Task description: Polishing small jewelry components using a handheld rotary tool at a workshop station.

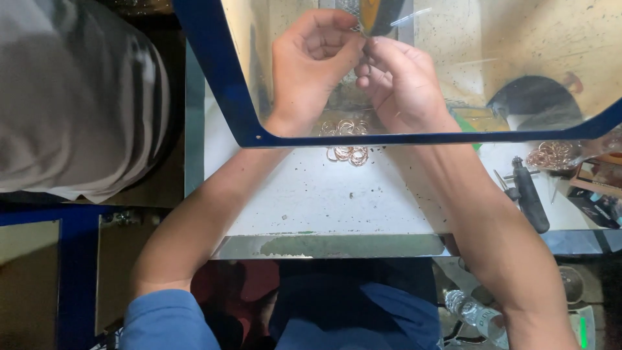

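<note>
Both my hands are raised behind a clear shield with a blue frame (414, 137). My left hand (310, 65) and my right hand (402, 81) meet fingertip to fingertip near the top of the view, pinching something small and thin; it is too small to tell what it is. Below the hands, several small copper-coloured wire rings (348, 153) lie in a loose pile on the white worktop (311, 194), partly seen through the shield.
A dark-handled tool (530, 194) and a heap of copper rings (552, 154) lie at the right. Another person in a grey striped top (71, 97) sits at the left. A plastic bottle (476, 314) lies below the table edge.
</note>
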